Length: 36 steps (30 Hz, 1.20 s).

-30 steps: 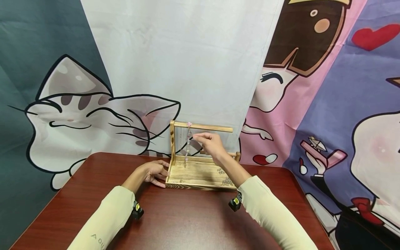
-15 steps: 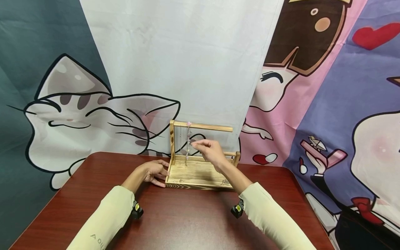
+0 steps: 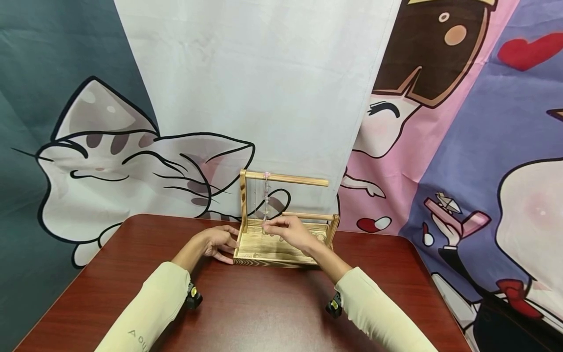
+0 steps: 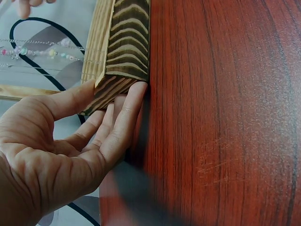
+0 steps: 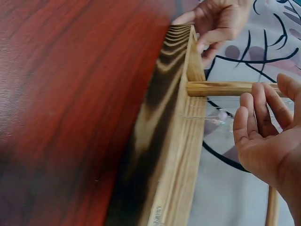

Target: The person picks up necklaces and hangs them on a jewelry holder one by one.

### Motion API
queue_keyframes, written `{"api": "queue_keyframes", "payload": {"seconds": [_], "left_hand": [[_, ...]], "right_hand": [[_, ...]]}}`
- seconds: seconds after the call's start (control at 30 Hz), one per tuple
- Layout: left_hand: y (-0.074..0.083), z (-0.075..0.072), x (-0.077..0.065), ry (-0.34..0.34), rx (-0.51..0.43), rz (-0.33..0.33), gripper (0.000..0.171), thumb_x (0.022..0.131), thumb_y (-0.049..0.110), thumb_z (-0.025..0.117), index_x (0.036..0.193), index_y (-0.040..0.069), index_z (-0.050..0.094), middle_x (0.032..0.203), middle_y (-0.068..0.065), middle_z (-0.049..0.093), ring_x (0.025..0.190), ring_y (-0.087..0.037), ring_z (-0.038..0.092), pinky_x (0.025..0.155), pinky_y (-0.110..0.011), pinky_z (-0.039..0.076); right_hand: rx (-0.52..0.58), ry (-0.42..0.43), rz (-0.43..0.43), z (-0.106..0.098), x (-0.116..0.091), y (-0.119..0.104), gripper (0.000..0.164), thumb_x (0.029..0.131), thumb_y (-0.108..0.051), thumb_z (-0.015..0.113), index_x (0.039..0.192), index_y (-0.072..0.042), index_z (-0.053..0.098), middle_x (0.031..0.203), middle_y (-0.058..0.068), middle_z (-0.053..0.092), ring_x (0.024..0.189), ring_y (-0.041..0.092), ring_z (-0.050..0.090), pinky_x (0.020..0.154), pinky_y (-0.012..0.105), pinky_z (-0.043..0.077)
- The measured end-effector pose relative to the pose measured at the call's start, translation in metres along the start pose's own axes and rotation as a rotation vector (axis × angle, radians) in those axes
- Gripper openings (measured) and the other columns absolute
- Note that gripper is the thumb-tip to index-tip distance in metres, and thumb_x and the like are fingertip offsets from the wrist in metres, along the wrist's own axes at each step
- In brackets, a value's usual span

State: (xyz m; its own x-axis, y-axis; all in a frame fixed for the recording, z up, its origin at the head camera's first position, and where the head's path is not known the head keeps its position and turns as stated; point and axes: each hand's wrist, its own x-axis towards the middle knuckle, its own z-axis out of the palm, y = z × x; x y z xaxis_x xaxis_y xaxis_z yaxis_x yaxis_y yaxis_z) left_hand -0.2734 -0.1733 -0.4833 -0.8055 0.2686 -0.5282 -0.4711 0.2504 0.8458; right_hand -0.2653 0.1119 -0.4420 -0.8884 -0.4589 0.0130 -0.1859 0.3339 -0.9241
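Beaded strand (image 3: 266, 199) hangs off the upper bar (image 3: 303, 180) of the wooden stand (image 3: 244, 200), just below frame centre, pink piece (image 3: 266, 175) up at the bar. Left wrist view shows pink, green and yellow beads on it. Thin chain (image 3: 255, 195) hangs just left, same bar.

Right hand (image 3: 291, 231) is at the strand's lower end: thumb and fingertips close together, overlapping the strand in the head view. Can't tell if they actually pinch it.

Left hand (image 3: 218, 243) grips the left end of the stand's tray (image 3: 266, 250), thumb at the rim, fingers against the outer wall.

Stand sits at the far side of the red-brown tabletop (image 3: 268, 303), lower middle of frame. Lower bar (image 3: 310, 216) at its right end. Backdrop (image 3: 272, 88) behind, cartoon cat (image 3: 98, 193) at left of frame.
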Motion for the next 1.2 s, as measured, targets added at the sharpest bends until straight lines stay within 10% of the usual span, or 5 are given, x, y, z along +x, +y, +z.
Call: {"api": "queue_keyframes", "payload": {"seconds": [0.43,0.77,1.2], "left_hand": [[0.000,0.001,0.000,-0.002,0.001,0.005,0.061,0.104,-0.007,0.065,0.159,0.001,0.040,0.122,-0.021,0.067,0.108,-0.030,0.072,0.088,-0.051,0.074],[0.000,0.000,0.001,0.000,-0.001,-0.005,0.060,0.105,-0.007,0.065,0.159,0.002,0.039,0.124,-0.020,0.066,0.110,-0.030,0.071,0.089,-0.051,0.074],[0.000,0.000,0.000,-0.001,0.002,-0.004,0.061,0.105,-0.006,0.065,0.160,0.001,0.039,0.123,-0.020,0.067,0.109,-0.030,0.072,0.089,-0.051,0.074]], "right_hand": [[-0.286,-0.226,-0.041,0.005,-0.010,0.042,0.054,0.108,-0.040,0.075,0.154,-0.013,0.069,0.150,0.006,0.075,0.147,0.032,0.067,0.129,0.056,0.052],[-0.666,-0.353,-0.190,0.009,-0.014,0.064,0.072,0.107,-0.056,0.070,0.168,-0.022,0.055,0.180,0.001,0.044,0.173,0.035,0.032,0.142,0.067,0.026],[-0.752,-0.451,-0.240,0.016,-0.007,0.068,0.073,0.108,-0.061,0.063,0.171,-0.025,0.050,0.183,-0.004,0.038,0.176,0.031,0.023,0.147,0.060,0.011]]}}
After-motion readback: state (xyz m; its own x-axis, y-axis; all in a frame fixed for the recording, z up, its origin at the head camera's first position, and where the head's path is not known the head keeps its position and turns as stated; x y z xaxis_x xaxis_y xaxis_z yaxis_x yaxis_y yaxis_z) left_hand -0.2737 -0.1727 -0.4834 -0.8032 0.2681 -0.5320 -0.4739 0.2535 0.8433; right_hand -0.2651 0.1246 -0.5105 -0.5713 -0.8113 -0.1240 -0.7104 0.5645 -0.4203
